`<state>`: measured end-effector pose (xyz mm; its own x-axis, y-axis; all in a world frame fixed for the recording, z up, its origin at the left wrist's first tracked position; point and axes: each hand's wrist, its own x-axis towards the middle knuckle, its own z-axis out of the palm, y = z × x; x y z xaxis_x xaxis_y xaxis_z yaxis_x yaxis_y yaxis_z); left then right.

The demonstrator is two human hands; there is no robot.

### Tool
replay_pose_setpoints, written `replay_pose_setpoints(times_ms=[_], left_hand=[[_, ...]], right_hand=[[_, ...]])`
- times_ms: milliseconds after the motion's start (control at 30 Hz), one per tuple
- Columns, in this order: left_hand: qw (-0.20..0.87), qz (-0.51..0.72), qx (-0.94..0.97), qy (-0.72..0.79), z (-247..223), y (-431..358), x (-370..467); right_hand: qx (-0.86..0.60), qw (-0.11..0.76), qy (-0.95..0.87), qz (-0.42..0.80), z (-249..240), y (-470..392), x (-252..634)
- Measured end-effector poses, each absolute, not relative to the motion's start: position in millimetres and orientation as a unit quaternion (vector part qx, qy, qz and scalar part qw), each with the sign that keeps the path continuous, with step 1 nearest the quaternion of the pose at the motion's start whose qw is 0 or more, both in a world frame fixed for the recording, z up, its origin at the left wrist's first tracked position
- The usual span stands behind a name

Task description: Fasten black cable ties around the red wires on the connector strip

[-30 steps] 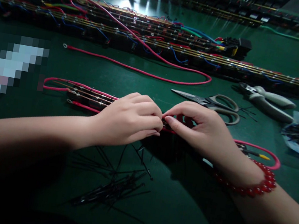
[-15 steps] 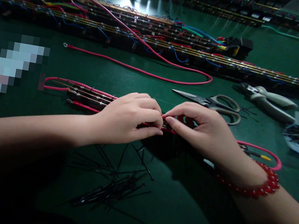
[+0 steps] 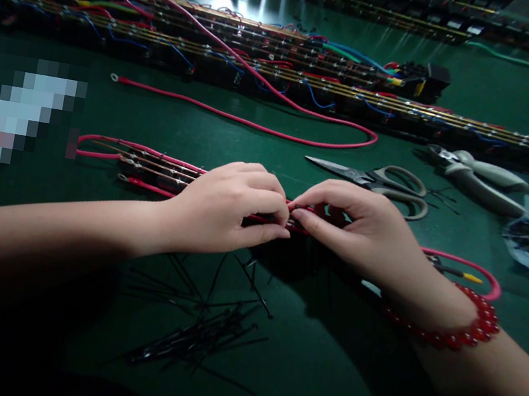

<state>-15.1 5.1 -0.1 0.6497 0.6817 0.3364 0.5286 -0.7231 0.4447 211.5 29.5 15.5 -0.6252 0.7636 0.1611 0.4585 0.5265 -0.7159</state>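
Both hands are meeting over the harness [image 3: 157, 170] lying on the bench [image 3: 315, 382]. The left hand [image 3: 224, 211] and right hand [image 3: 360, 231] are each pinching its red wire [image 3: 297, 228]; keeping the grips close together is steadying it.
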Motion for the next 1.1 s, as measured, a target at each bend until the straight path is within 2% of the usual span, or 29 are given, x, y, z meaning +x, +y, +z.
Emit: replay_pose_setpoints(times_ms=[1100], left_hand=[[0.032, 0.214, 0.936, 0.277, -7.6, 7.5, -18.1]], right_hand=[[-0.389, 0.224, -0.830, 0.331, 16.5, 27.3, 209.7]])
